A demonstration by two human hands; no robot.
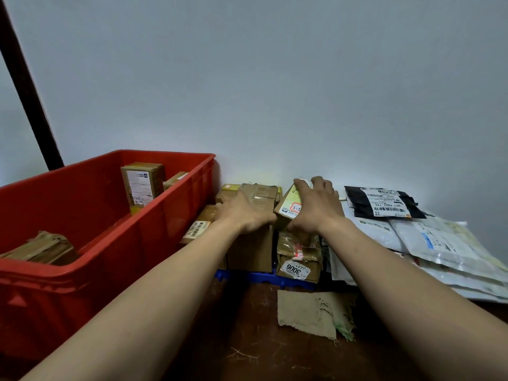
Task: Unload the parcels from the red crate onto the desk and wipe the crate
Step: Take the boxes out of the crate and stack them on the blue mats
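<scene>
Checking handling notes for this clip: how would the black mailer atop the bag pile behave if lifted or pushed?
The black mailer looks creased and flat, so probably floppy and light. Lying on a sloping pile of plastic bags, it may slide if pushed.

Plain pale wall (275, 78); dark post (26, 86) far L.

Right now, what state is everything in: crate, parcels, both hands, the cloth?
Red crate: not yet emptied, at least three parcels inside.
Upright parcel: standing on end in the crate.
Left hand: open, resting on the brown box.
Right hand: gripping the small labelled parcel, held tilted.
Cloth: flat on the desk, untouched.
Mailer bags: piled flat at the right.
</scene>
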